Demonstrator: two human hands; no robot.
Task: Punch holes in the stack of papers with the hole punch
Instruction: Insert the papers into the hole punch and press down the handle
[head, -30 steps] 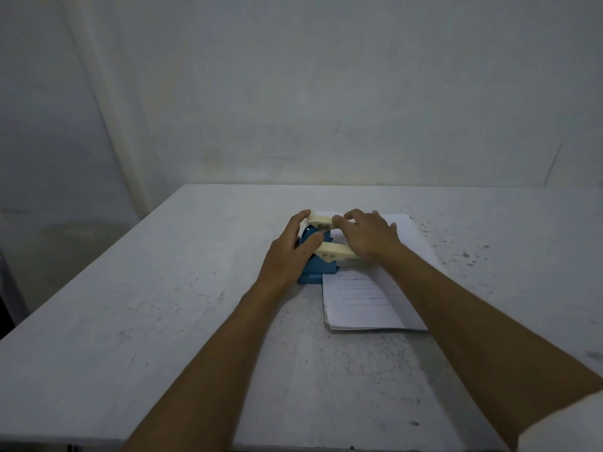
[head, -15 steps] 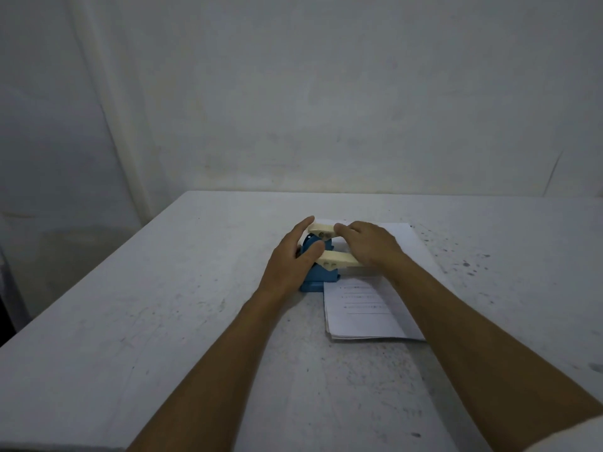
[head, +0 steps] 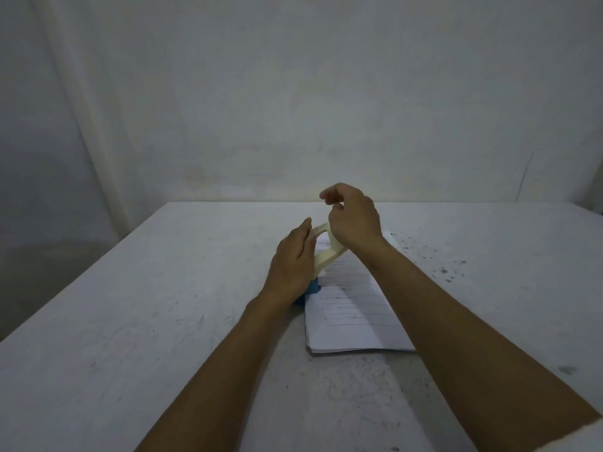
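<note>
Hole punch (head: 321, 261) sits center frame, blue base on the table (head: 146, 321), cream lever raised and slanting up toward the upper right. Its base butts against the left edge of the stack of papers (head: 354, 316), which lies just right of center, long axis running from near the person toward the far wall. Whether the paper edge is actually inside the slot, cannot tell, the hands cover it.

Left hand (head: 293, 265) is nearer the punch: palm laid against its left side, fingers straight and loose along the lever, steadying, not wrapped around it.

Right hand (head: 354, 220) is above the lever's raised end, lifted off it, wrist bent, fingers curled in a loose pinch with nothing visibly held. The lever's tip is just below and left of that palm.

So the lever lies straight under the right hand; next move looks like a downward press with that hand while the left braces the base. Risk: stack shifts if the base slides.
</note>
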